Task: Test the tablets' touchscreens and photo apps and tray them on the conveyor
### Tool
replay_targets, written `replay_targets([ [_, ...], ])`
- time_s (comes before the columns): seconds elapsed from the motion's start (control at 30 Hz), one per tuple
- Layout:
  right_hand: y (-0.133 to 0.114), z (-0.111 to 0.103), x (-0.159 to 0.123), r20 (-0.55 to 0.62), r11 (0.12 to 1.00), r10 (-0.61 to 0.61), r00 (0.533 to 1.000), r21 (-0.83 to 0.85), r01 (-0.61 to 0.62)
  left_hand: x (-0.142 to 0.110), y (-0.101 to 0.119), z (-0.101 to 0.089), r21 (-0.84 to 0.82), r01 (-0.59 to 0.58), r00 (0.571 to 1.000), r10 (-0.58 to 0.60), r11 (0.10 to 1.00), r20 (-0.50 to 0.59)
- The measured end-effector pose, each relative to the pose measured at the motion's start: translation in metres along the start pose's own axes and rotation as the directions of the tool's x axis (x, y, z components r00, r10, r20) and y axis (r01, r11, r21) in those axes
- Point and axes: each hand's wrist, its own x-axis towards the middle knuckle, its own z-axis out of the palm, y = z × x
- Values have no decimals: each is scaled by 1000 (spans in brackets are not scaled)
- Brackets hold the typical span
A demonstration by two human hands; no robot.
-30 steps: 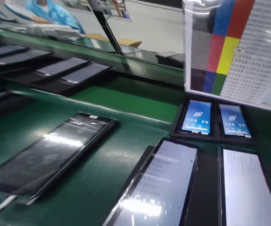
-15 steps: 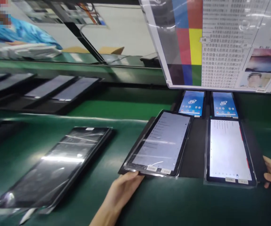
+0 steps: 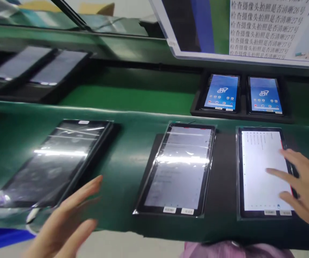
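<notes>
My left hand (image 3: pixel 71 215) hovers in the air near the dark tablet (image 3: pixel 55 161) on the left, fingers apart and holding nothing. Over the right edge of a lit tablet (image 3: pixel 262 168) hangs my right hand (image 3: pixel 299 182), its fingers spread; whether a fingertip touches the screen I cannot tell. To that tablet's left lies a second lit tablet (image 3: pixel 178 179) in clear film, with glare across its screen. Both lit tablets rest on a black tray (image 3: pixel 223 172), and each bears small white labels at its lower edge. A white cable end (image 3: pixel 32 215) sits at the dark tablet's lower edge.
Two tablets with blue home screens (image 3: pixel 221 93) sit in a black tray on the green belt (image 3: pixel 133 89). Further tablets (image 3: pixel 60 66) lie in trays at the back left. A printed test chart (image 3: pixel 262 32) hangs above. The green table's front edge (image 3: pixel 127 231) is near me.
Both hands have let go of the black tray. My left hand moved left, and my right hand came over the right lit tablet. The tray sits apart from the rear tray. The view tilted down.
</notes>
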Motion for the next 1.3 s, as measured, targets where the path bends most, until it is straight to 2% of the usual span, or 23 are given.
replay_targets([
  [0.07,-21,12,29,14,993,-113,994,-28,113,9,24,19,203,-244,969,247,948,12],
  [0.13,-30,25,44,40,990,-141,989,-22,142,13,42,40,326,-465,884,453,823,117],
  [0.2,-30,34,48,84,991,-136,987,-3,137,13,55,57,364,-590,806,550,721,216],
  [0.23,-28,35,48,101,990,-138,985,11,137,12,60,63,371,-620,783,571,691,246],
  [0.3,-21,34,45,106,987,-153,983,57,148,10,68,70,377,-638,770,575,672,277],
  [0.4,-11,27,40,26,976,-158,987,157,152,10,75,72,351,-627,779,561,696,279],
  [0.5,-2,23,34,-46,968,-106,993,226,113,9,75,66,337,-626,780,570,703,259],
  [0.7,11,23,22,-53,957,-8,999,289,23,-3,58,54,373,-603,797,548,705,252],
  [0.87,13,23,22,-70,954,-15,997,297,36,-9,58,60,407,-624,777,587,667,227],
  [0.97,12,25,24,-72,960,-39,997,275,58,-11,56,57,339,-600,799,565,725,208],
  [1.17,4,27,33,20,984,-101,995,152,96,-11,34,42,285,-503,859,507,816,65],
  [1.3,-6,34,41,48,982,-155,987,121,148,-2,27,46,209,-362,923,380,908,-54],
])
